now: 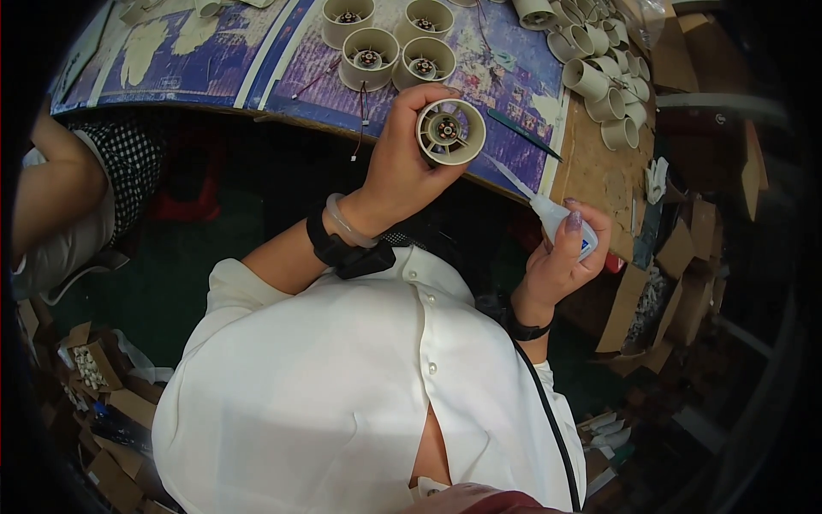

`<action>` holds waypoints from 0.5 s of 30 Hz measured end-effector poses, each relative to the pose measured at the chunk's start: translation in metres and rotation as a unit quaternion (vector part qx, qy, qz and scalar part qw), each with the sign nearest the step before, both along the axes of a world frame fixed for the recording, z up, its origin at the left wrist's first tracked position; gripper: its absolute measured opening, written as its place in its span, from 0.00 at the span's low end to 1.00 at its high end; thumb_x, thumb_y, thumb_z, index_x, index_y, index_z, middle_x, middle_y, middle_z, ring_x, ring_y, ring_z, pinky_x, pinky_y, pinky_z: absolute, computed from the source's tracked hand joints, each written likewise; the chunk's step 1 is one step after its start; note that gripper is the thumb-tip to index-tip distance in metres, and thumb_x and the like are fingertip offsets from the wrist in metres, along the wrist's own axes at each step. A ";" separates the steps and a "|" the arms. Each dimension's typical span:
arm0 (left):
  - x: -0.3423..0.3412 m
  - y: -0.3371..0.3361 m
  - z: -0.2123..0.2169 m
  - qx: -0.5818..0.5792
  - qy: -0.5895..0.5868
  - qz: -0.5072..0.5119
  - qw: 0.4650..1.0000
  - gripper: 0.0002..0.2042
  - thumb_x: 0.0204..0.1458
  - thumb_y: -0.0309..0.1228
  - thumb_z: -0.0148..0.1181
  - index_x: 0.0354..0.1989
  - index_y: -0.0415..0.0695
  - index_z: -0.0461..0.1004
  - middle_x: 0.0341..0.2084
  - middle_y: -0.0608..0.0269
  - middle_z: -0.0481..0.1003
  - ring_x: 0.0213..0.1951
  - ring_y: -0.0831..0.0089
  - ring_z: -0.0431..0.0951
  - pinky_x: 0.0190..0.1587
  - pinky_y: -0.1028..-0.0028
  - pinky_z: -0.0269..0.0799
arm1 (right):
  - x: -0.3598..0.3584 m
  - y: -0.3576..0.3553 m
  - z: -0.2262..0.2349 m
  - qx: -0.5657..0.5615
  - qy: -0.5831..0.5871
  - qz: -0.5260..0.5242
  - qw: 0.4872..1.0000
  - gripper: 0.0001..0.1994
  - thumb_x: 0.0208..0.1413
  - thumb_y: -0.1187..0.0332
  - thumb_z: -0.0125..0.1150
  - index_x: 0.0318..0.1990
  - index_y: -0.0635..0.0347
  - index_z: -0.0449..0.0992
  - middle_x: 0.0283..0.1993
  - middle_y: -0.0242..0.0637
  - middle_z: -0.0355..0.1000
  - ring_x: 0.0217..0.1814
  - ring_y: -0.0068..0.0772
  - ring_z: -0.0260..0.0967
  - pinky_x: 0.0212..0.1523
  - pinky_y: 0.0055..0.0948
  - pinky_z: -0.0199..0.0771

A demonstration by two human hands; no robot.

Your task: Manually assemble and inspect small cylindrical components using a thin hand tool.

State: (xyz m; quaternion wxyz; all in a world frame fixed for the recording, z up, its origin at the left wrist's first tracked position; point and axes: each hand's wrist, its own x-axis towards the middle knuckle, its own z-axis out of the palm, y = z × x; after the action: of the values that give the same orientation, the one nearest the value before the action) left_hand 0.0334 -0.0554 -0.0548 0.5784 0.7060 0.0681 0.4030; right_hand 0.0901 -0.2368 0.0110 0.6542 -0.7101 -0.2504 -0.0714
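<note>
Tiny illegible blue marking (586,247) on white bottle (550,214) in right fingers (591,216)

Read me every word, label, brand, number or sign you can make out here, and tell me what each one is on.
None can be read clearly.
Squeeze bottle in the right hand: a small blue marking, too small to read.
Blue-purple table covering: faint small print, too blurred to read.
</note>
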 end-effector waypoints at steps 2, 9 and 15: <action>0.001 0.000 -0.001 -0.011 -0.009 0.009 1.000 0.31 0.41 0.21 0.70 0.54 0.41 0.60 0.50 0.55 0.67 0.51 0.63 0.72 0.54 0.69 0.69 | 0.000 0.000 0.000 -0.007 -0.007 -0.001 1.000 0.08 0.59 0.69 0.54 0.40 0.66 0.71 0.37 0.39 0.71 0.32 0.22 0.69 0.33 0.18 0.71; 0.001 0.000 -0.002 -0.009 -0.005 0.013 1.000 0.31 0.41 0.22 0.70 0.54 0.41 0.60 0.50 0.55 0.67 0.51 0.63 0.72 0.54 0.69 0.69 | -0.001 0.000 0.002 -0.012 -0.002 0.004 1.000 0.08 0.60 0.69 0.55 0.39 0.66 0.71 0.38 0.39 0.71 0.33 0.22 0.69 0.35 0.18 0.70; 0.001 0.000 0.000 -0.003 -0.004 0.016 1.000 0.31 0.41 0.22 0.71 0.54 0.40 0.60 0.50 0.55 0.67 0.51 0.63 0.72 0.54 0.69 0.68 | -0.002 0.002 0.003 -0.018 -0.004 0.001 1.000 0.08 0.60 0.69 0.54 0.39 0.65 0.71 0.38 0.39 0.71 0.34 0.22 0.68 0.36 0.18 0.70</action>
State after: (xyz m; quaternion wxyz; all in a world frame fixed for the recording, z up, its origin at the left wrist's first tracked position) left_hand 0.0345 -0.0555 -0.0552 0.5741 0.7017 0.0779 0.4147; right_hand 0.0884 -0.2353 0.0143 0.6405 -0.7210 -0.2549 -0.0698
